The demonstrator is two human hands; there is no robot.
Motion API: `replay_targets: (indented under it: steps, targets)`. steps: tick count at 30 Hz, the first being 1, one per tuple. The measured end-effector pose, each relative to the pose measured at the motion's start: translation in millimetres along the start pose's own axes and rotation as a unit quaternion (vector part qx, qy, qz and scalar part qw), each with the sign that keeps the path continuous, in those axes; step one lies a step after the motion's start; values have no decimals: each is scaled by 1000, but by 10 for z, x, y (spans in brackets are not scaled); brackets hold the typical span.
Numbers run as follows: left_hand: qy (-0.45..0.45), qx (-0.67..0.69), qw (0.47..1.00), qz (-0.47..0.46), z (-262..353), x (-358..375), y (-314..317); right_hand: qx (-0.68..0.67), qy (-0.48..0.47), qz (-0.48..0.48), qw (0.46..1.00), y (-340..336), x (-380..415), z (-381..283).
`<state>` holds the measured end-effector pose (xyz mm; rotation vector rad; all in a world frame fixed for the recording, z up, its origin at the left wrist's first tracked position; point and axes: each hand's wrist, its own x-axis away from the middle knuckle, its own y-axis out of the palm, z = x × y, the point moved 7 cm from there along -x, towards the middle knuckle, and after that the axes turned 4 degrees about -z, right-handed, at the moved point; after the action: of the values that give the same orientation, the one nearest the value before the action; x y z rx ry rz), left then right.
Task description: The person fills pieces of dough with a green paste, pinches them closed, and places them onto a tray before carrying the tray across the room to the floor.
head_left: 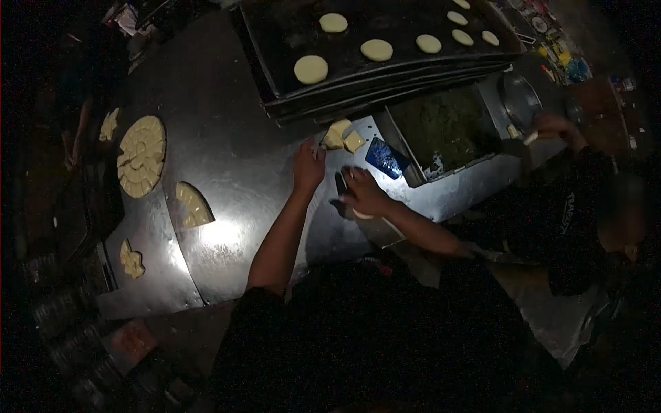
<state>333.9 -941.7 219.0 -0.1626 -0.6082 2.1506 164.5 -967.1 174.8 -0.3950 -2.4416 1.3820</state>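
Resting flat and spread on the bench (227, 172), the left hand (308, 167) was seen just short of the dough pieces (342, 136), which lay beyond its fingertips. The right hand (363, 193), farther from them, was curled over a dough disc (361, 215).

Honestly there wasn't much to read in this one, the whole shot was way too dark. The only lettering I spotted was some pale print running down the black sleeve of the co-worker's dark shirt (566, 219) on the right side, and it was too small and blurry to make out any letters. The colourful packets and stickers (561, 48) up in the top right corner looked like they carried printing too, but none of it was legible. No numbers or signs anywhere that I could read.
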Motion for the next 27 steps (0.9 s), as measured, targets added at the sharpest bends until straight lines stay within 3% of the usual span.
replay_targets:
  steps: [1, 2, 3, 5, 6, 7, 8, 9, 10, 11, 12, 13, 14, 15, 17, 19, 20, 22, 24, 25, 26, 27]
  targets:
    - [-22, -86, 996, 1, -84, -205, 119, 71, -17, -89, 993, -106, 182, -117]
    - [-46, -171, 984, 0, -153, -364, 215, 104, 23, -115, 988, -136, 317, -101]
    - [-38, -169, 985, 3, -141, -499, 281, 136, 63, -139, 979, -171, 397, -64]
    - [-109, -258, 940, -193, -353, -682, 680, 20, 119, -214, 969, -352, 420, -49]
    - [-65, -251, 952, -164, -415, -674, 755, -71, 27, -248, 966, -267, 374, -28]
    - [-23, -226, 962, -150, -520, -665, 825, -201, 144, -343, 906, -322, 366, 66]
    - [19, -201, 970, -134, -560, -638, 851, -267, 106, -307, 907, -530, 271, 70]
    - [-25, -164, 972, -164, -438, -544, 745, -329, 64, -270, 903, -794, 157, 64]
    - [-70, -127, 970, -194, -324, -396, 631, -293, 53, -232, 926, -1459, -34, -126]
    - [-1, -97, 970, -223, -332, -291, 592, -225, 39, -202, 952, -1931, -225, -188]
    - [-34, 73, 964, -254, -725, -135, 704, -192, 6, -116, 975, -2426, -407, -233]
    - [-41, -3, 958, -284, -538, 29, 539, -146, 6, -25, 989, -2878, -593, -239]
    - [-46, -79, 946, -311, -323, 196, 351, -93, -20, 132, 987, -3264, -730, -178]
    - [-21, -98, 944, -313, -479, 388, 314, -73, -6, 209, 975, -3537, -955, -87]
    - [-59, -77, 934, -343, -232, 613, 39, 56, -55, 364, 928, -3816, -1375, 185]
    - [-111, -24, 933, -340, -107, 805, -180, 147, -31, 364, 919, -3545, -1900, 849]
    - [-110, -23, 935, -336, -13, 869, -288, 148, -35, 364, 919, -3525, -1875, 826]
    - [-86, 54, 955, -279, 194, 912, -584, 238, 99, 136, 957, -3230, -1956, 915]
    - [-48, 94, 966, -237, 380, 946, -826, 140, -15, 344, 929, -3389, -1345, 151]
    - [-11, 132, 971, -199, 484, 937, -955, -33, 10, 377, 926, -3288, -1078, -120]
    - [39, 149, 974, -167, 590, 942, -1054, -183, -4, 321, 929, -3037, -841, -398]
    - [43, 148, 974, -167, 663, 944, -1088, -350, -13, 192, 917, -2616, -702, -622]
